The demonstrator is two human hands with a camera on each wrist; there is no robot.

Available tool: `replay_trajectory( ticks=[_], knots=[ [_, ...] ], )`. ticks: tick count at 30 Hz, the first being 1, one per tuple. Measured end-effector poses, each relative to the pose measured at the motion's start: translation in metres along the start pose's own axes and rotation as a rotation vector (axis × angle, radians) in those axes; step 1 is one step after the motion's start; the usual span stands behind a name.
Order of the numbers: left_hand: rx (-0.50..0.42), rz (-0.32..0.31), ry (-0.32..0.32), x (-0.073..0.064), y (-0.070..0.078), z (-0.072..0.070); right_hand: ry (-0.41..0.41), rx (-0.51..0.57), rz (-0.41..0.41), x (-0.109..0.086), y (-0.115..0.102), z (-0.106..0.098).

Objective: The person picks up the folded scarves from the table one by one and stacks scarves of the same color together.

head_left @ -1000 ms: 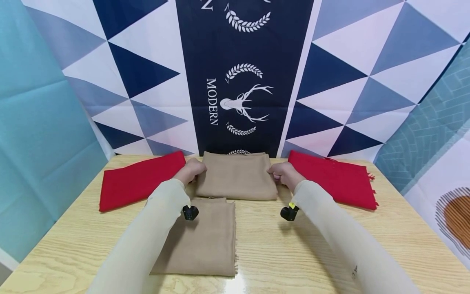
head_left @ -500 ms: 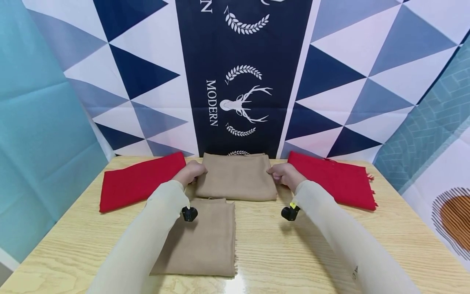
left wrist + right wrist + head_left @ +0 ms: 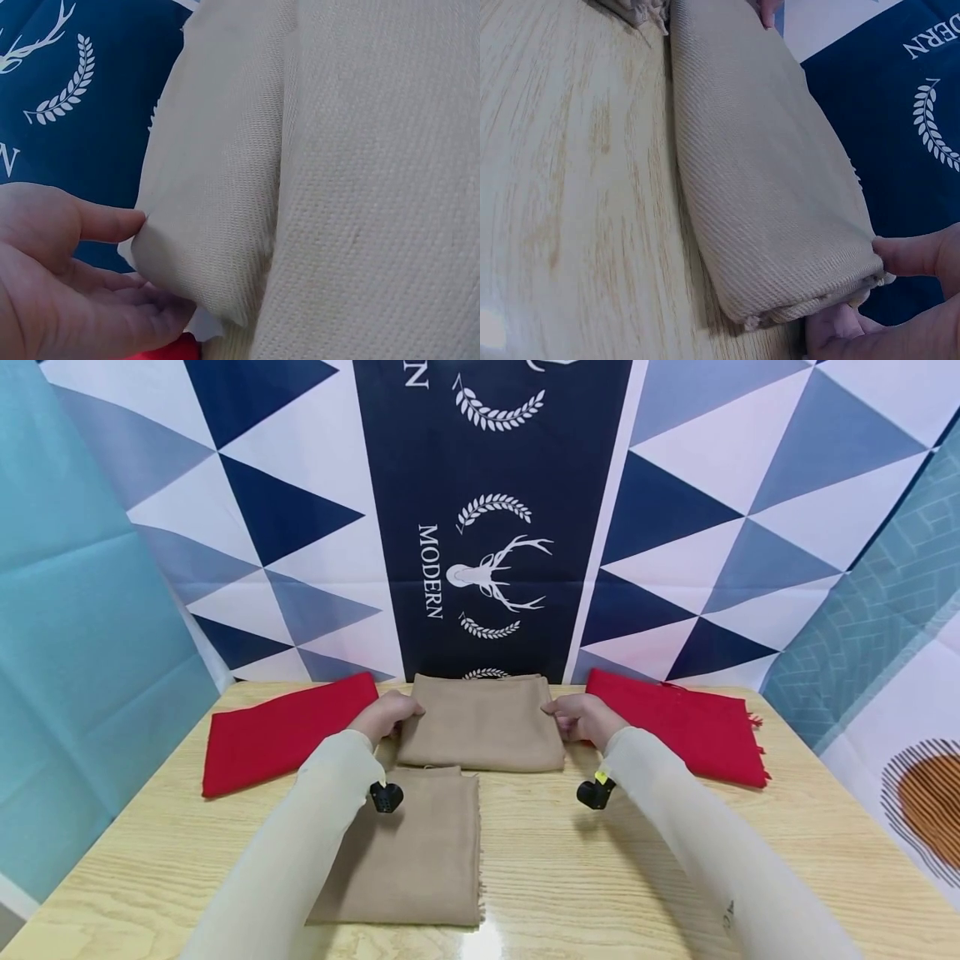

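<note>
A folded beige scarf point(image 3: 480, 722) lies at the back middle of the table, against the patterned backdrop. My left hand point(image 3: 387, 713) pinches its left end; in the left wrist view, the thumb of that hand point(image 3: 82, 277) presses on the edge while the fingers go under the cloth. At the other end my right hand point(image 3: 585, 717) grips the corner. From the right wrist view, this hand point(image 3: 900, 300) has its thumb on top and its fingers beneath the folded layers. A second beige scarf point(image 3: 420, 860), folded and fringed along its right side, lies in front, partly behind my left sleeve.
Folded red scarves lie on both sides, one red scarf point(image 3: 288, 735) at the left and a fringed red scarf point(image 3: 675, 727) at the right. The wooden table point(image 3: 540, 868) ends at the hanging backdrop cloth point(image 3: 491, 468). Light blue cloth point(image 3: 97, 610) hangs at the left.
Both hands stay at the ends of the back beige scarf. The head view has shifted very slightly; the scarves look unmoved.
</note>
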State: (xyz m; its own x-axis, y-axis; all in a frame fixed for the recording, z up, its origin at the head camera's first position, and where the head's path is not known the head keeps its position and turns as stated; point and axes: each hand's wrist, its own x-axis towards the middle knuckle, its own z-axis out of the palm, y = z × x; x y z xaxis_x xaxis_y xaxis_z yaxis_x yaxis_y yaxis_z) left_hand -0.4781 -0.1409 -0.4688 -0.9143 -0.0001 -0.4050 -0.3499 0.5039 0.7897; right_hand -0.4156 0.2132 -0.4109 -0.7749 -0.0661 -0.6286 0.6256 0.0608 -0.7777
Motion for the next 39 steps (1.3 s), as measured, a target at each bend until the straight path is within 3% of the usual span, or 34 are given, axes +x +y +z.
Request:
replay_trajectory(
  ticks=[2, 4, 7, 10, 13, 20, 28, 39],
  knots=[
    [-0.005, -0.022, -0.011, -0.032, 0.014, 0.0, 0.053, -0.018, 0.014, -0.046, -0.005, 0.019],
    [0.013, -0.052, -0.015, -0.075, 0.033, -0.001, 0.059, -0.009, 0.022, -0.069, -0.008, 0.027],
    [0.02, -0.073, -0.016, -0.133, 0.055, -0.002, 0.068, 0.006, 0.033, -0.082, -0.009, 0.031],
    [0.006, -0.066, -0.03, -0.158, 0.064, -0.005, 0.094, -0.015, 0.043, -0.086, -0.01, 0.034],
    [-0.025, -0.061, -0.037, -0.162, 0.064, -0.006, 0.088, -0.03, 0.04, -0.086, -0.01, 0.035],
    [-0.071, -0.075, -0.03, -0.156, 0.062, -0.004, 0.112, 0.011, 0.015, -0.08, -0.01, 0.031],
    [-0.099, -0.087, -0.01, -0.151, 0.059, -0.005, 0.144, -0.044, -0.008, -0.088, -0.009, 0.035],
    [-0.199, -0.041, 0.01, -0.159, 0.064, -0.007, 0.154, -0.034, -0.102, -0.096, -0.012, 0.036]
  ],
)
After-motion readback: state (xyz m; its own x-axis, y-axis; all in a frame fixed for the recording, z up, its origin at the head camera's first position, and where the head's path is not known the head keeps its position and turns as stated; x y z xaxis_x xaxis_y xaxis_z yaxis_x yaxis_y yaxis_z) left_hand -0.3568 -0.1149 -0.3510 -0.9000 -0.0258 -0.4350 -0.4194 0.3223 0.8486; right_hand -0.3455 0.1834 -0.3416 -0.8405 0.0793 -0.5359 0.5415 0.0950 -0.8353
